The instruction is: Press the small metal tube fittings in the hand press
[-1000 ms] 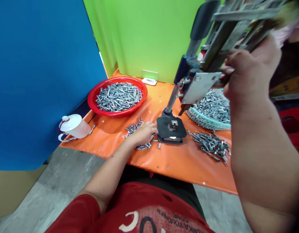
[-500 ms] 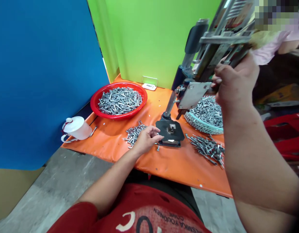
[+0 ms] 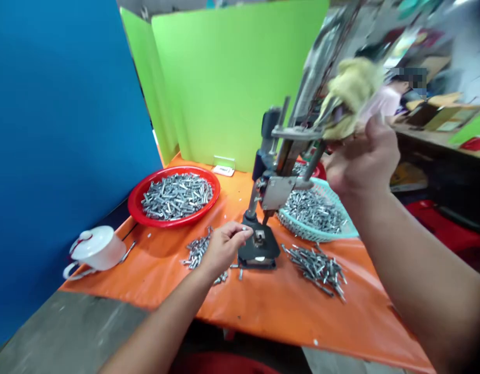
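A small hand press (image 3: pixel 271 171) stands on an orange-covered table (image 3: pixel 271 306), with a black base plate (image 3: pixel 259 252). My left hand (image 3: pixel 224 246) is at the base plate's left edge, fingers pinched on a small metal part. My right hand (image 3: pixel 362 158) is raised and closed around the press lever, whose grip is wrapped in yellow cloth (image 3: pixel 351 93). A loose pile of small metal parts (image 3: pixel 196 250) lies just left of my left hand. Another pile of metal parts (image 3: pixel 317 266) lies right of the base.
A red bowl (image 3: pixel 135 203) full of metal parts sits at the back left. A teal basket (image 3: pixel 343 228) of parts sits behind the press on the right. A white lidded cup (image 3: pixel 95 250) stands at the table's left end. Blue and green screens enclose the back.
The view has tilted up and pulled back. My left hand lifted from the parts pile and moved to the press base with a part. My right hand stays on the lever.
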The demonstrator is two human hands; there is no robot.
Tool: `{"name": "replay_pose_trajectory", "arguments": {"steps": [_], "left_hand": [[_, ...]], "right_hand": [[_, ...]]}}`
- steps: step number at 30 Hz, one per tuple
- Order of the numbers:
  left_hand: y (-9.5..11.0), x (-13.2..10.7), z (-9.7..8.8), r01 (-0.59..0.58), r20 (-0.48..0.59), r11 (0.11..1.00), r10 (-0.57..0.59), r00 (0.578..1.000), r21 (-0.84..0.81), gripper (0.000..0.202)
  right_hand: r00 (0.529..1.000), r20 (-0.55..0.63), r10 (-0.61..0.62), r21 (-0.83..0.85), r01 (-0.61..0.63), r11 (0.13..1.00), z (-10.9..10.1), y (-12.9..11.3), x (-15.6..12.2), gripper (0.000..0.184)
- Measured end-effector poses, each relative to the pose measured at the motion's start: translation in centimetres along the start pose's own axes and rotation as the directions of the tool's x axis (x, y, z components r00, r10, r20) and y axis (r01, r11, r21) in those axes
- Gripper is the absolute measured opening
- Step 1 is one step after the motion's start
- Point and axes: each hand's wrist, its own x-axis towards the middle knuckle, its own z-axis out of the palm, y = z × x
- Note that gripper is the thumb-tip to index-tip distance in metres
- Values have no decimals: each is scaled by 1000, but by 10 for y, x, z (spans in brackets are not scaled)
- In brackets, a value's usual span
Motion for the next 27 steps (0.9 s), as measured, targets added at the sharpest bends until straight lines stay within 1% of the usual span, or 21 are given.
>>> {"name": "replay_pose_trajectory", "arguments": {"steps": [1, 2, 3, 4, 5, 6, 7, 8, 9, 10, 12, 13, 15, 18, 23, 27], "left_hand": [[13, 8, 0, -100, -16, 994, 100, 995, 36, 15], [27, 17, 0, -205, -36, 976, 208, 978, 67, 13], [41, 26, 1, -306, -50, 947, 311, 949, 97, 12], [54, 35, 4, -390, -72, 913, 399, 914, 117, 11], [66, 43, 6, -453, -104, 882, 466, 879, 127, 10], [77, 52, 10, -499, -137, 856, 515, 846, 136, 10], [85, 60, 13, -526, -155, 838, 544, 824, 145, 9], [92, 67, 16, -536, -156, 830, 556, 816, 155, 9], [96, 73, 19, -535, -142, 829, 556, 819, 166, 9], [99, 78, 20, -526, -116, 832, 548, 828, 174, 11], [102, 83, 22, -514, -63, 838, 532, 844, 182, 15], [103, 84, 21, -515, -43, 837, 531, 846, 185, 16], [104, 84, 19, -525, -13, 829, 537, 843, 191, 17], [106, 82, 16, -520, 7, 827, 531, 847, 212, 18], [109, 86, 14, -464, 12, 856, 474, 881, 228, 20], [108, 88, 13, -456, 3, 860, 468, 884, 227, 18]], "right_hand": [[999, -29, -45, -12, 45, 999, 0, -8, 13, 35], [995, -59, -84, -36, 82, 996, 1, -17, 28, 41], [992, -76, -101, -64, 96, 993, 2, -26, 42, 46], [995, -60, -77, -94, 71, 993, 5, -35, 56, 49], [1000, -9, -4, -128, 3, 992, 9, -43, 67, 50], [993, 64, 99, -174, -86, 981, 13, -49, 77, 49], [970, 136, 203, -228, -169, 959, 17, -54, 83, 44], [946, 178, 270, -275, -215, 937, 22, -57, 87, 39], [939, 184, 290, -305, -226, 925, 26, -57, 88, 34], [952, 161, 261, -314, -201, 928, 30, -57, 87, 29], [987, 83, 137, -297, -107, 949, 35, -54, 81, 21], [995, 54, 86, -286, -67, 956, 35, -52, 77, 17], [999, 38, 27, -266, -16, 964, 34, -53, 68, 12], [996, 64, -56, -234, 69, 970, 29, -60, 54, 10], [971, 83, -226, -164, 237, 958, 23, -75, 25, 10], [947, 82, -310, -198, 321, 926, 21, -81, 3, 8]]}}
